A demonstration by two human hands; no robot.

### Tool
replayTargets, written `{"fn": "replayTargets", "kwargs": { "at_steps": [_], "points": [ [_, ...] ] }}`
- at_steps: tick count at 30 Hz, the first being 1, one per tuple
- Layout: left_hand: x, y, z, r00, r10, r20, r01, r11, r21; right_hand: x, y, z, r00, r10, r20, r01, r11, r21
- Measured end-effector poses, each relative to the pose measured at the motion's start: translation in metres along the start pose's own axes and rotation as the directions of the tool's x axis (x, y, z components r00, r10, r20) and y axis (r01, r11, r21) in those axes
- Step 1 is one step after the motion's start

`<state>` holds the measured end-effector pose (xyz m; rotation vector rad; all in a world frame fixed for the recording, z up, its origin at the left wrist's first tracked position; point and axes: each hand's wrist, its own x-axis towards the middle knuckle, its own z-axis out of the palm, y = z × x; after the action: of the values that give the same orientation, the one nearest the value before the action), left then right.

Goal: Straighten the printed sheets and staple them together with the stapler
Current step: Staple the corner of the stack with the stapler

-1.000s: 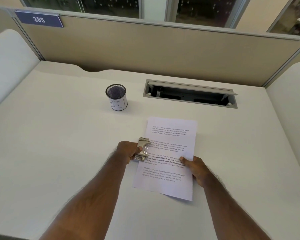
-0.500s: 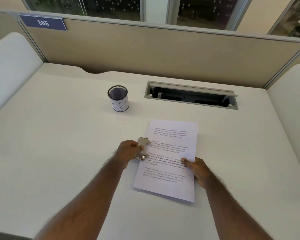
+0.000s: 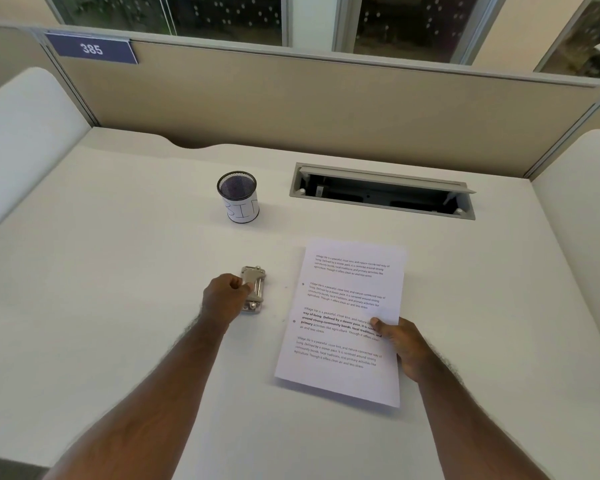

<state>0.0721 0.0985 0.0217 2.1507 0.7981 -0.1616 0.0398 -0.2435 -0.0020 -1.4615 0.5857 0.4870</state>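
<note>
- Head view: our left hand (image 3: 224,297) clenches the stapler (image 3: 253,288) on the table (image 3: 118,289), just left of the printed sheets (image 3: 343,320).
- Our right hand (image 3: 404,346) pinches the sheets' right edge, mid-table, thumb on top.

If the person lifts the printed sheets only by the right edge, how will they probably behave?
The printed sheets look thin and lie flat on the desk, so they would probably sag on the far side. They seem light, likely easy to slide. The right hand pinches only one edge, so the pages might fan apart if they are not firmly joined; the left hand is away at the stapler.
</note>
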Motion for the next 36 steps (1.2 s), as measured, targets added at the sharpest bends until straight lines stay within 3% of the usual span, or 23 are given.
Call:
{"fn": "replayTargets", "kwargs": {
  "at_steps": [9, 11, 14, 17, 19, 21, 26, 31, 36],
  "points": [
    [-0.005, 0.005, -0.006, 1.0, -0.013, -0.023, 0.017, 0.986, 0.166, -0.006, -0.003, -0.013, 0.999, -0.033, 0.003, 0.033, 0.996, 0.082],
    [-0.011, 0.01, -0.006, 0.991, 0.018, -0.135, 0.003, 0.988, 0.152, -0.008, -0.007, -0.017, 0.999, -0.045, 0.001, 0.045, 0.996, 0.08],
    [-0.026, 0.03, 0.001, 0.926, 0.242, -0.289, -0.231, 0.97, 0.072, -0.013, -0.017, -0.028, 0.996, -0.089, 0.013, 0.089, 0.995, 0.041],
    [-0.045, 0.061, 0.024, 0.9, 0.434, -0.051, -0.435, 0.9, -0.018, -0.023, -0.033, -0.041, 0.982, -0.18, 0.051, 0.18, 0.984, 0.009],
    [-0.058, 0.083, 0.035, 0.88, 0.398, 0.26, -0.363, 0.915, -0.176, -0.032, -0.048, -0.048, 0.964, -0.258, 0.073, 0.258, 0.966, -0.002],
    [-0.066, 0.1, 0.042, 0.796, 0.367, 0.482, -0.196, 0.909, -0.367, -0.04, -0.062, -0.054, 0.944, -0.324, 0.066, 0.326, 0.945, -0.011],
    [-0.08, 0.133, 0.047, 0.772, 0.496, 0.397, -0.226, 0.798, -0.559, -0.052, -0.087, -0.07, 0.88, -0.472, -0.054, 0.466, 0.88, -0.097],
    [-0.088, 0.137, 0.052, 0.729, 0.612, 0.306, -0.44, 0.762, -0.475, -0.05, -0.086, -0.085, 0.836, -0.528, -0.15, 0.495, 0.843, -0.21],
    [-0.091, 0.122, 0.064, 0.708, 0.645, 0.286, -0.568, 0.762, -0.312, -0.04, -0.06, -0.084, 0.862, -0.474, -0.178, 0.43, 0.871, -0.236]
  ]
}}
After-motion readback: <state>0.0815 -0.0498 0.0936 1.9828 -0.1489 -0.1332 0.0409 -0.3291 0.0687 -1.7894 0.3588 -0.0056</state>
